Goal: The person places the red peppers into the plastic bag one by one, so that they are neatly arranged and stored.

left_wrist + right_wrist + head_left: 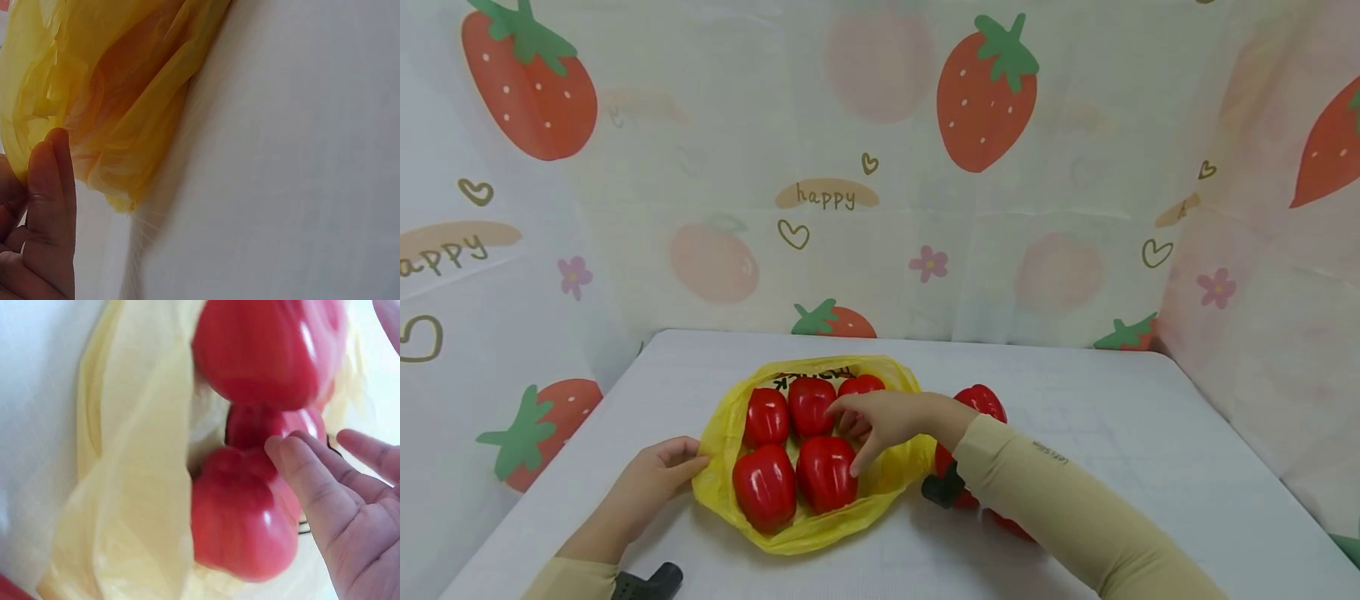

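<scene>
A yellow plastic bag (880,504) lies on the table with its mouth spread wide, and several glossy red bell peppers (764,487) sit inside it. At the bag's left edge my left hand (658,473) pinches the rim; the left wrist view shows thumb and fingertips on the crumpled plastic (140,125). My right hand (880,421) reaches over the bag's right side, thumb and fingers spread. In the right wrist view its fingers (306,469) are extended close by a bell pepper (244,531), with nothing held. It partly hides the peppers behind it.
More red bell peppers (980,402) lie on the white table (1112,450) right of the bag, partly covered by my right forearm. Behind the table hangs a curtain (880,275) printed with strawberries. Dark wrist devices (647,582) are strapped to both arms.
</scene>
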Demonstrator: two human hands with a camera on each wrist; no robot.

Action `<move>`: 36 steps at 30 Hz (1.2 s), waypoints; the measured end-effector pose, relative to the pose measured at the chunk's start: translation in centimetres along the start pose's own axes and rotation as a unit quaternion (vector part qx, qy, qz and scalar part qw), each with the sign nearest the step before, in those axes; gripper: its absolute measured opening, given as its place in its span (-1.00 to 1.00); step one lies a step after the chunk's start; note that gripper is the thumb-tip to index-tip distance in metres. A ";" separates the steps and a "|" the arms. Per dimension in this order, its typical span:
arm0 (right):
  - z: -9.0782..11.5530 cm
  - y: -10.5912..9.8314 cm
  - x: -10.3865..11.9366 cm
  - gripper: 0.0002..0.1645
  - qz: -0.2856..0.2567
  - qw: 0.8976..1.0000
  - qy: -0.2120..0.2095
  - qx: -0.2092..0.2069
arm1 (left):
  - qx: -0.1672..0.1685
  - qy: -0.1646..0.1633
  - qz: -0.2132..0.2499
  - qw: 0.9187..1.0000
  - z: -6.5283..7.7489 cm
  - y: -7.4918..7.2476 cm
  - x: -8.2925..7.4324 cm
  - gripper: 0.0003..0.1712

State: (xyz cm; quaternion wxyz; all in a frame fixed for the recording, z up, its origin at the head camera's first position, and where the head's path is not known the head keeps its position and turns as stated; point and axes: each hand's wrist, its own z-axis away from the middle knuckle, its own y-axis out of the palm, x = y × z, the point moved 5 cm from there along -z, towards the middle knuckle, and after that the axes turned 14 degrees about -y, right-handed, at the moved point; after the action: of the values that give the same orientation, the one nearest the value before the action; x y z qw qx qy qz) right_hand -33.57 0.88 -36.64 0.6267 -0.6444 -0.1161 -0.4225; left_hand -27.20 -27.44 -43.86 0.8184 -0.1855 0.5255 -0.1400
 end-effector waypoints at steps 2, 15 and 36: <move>0.3 -0.3 0.1 -0.11 -0.017 1.000 -0.011 -0.001 | 0.001 0.002 0.000 1.000 0.0 0.0 0.0 -0.58; 3.9 -3.6 0.4 -0.23 -0.016 0.998 -0.034 -0.044 | 0.001 0.004 0.006 1.000 0.1 0.1 -0.1 -0.60; 13.2 -6.3 -2.9 -0.34 -0.043 0.991 0.009 -0.129 | -0.003 0.007 -0.009 1.000 0.2 0.2 -0.3 -0.62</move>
State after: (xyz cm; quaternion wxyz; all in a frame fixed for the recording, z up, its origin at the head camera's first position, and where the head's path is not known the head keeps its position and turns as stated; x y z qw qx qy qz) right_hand -34.43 15.12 -32.30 0.5204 -0.7110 -0.0826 -0.4658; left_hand -27.15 -27.06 -43.60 0.8127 -0.1919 0.5303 -0.1469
